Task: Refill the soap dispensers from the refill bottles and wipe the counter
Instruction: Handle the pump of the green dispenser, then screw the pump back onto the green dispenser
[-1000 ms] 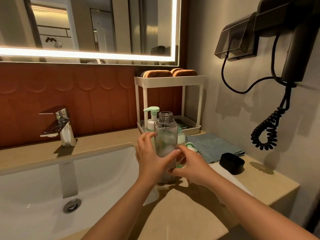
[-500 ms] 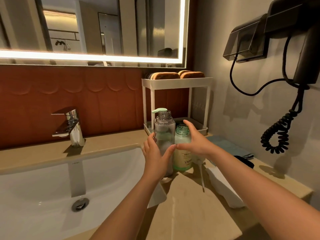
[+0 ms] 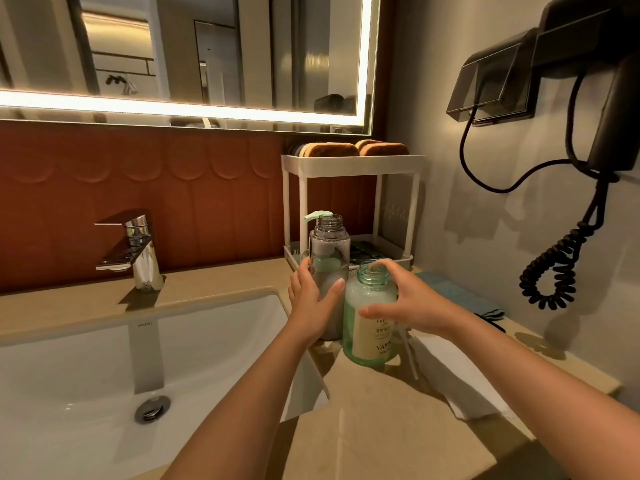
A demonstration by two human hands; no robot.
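Head view: both bottles stand upright on the counter [image 3: 381, 427], right of the sink [image 3: 104, 358], touching or nearly so.

The left hand [image 3: 311, 299] wraps the lower body of the clear bottle [image 3: 329, 258], thumb across the front and fingers curled behind. The right hand [image 3: 412, 303] grips the green bottle [image 3: 369, 327] at the shoulder, thumb on the label and fingers round the back.

Both necks are open, with no cap or pump on either.
- **Green bottle:** looks nearly full of pale milky liquid up to the shoulder, so probably heavy, and it would spill if tipped.
- **Clear bottle:** level hard to read, and the green tint inside may be the pump bottle [image 3: 317, 216] behind it.

Both look like stiff plastic, likely slick if soapy. Best hold is mid-body below the shoulder, not the threaded neck, with the receiving bottle steadied while pouring.

A white sheet [image 3: 460, 372] lies under and beside the bottles. A blue cloth [image 3: 453, 292] sits near the wall, probably for wiping. Behind them a rack [image 3: 349, 161] has sponges [image 3: 329, 150] on top.
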